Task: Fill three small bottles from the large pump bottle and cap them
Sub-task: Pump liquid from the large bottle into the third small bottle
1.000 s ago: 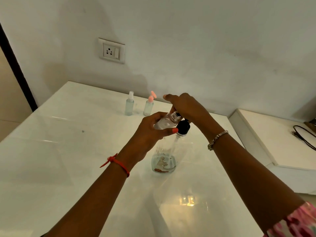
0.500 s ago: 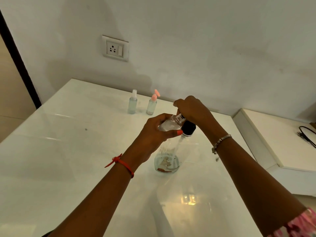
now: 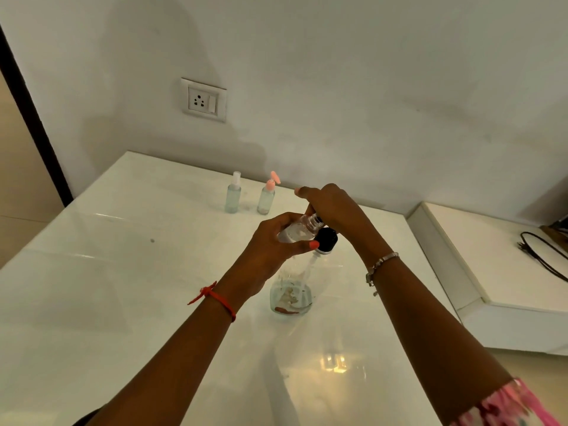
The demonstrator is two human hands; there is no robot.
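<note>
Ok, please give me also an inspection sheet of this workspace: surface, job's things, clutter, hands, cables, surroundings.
Surface: white glossy table, light reflections.
Job's things: pump bottle upright, liquid low; small bottle tilted, uncapped, at the pump; spray bottle and pink-top bottle upright at the back.
Clutter: one dark speck.
Hands: left hand grips the small bottle; right hand covers the pump head, grip hidden.
Cables: black cable on the side ledge.
Surroundings: wall socket; dark door frame at left.
</note>
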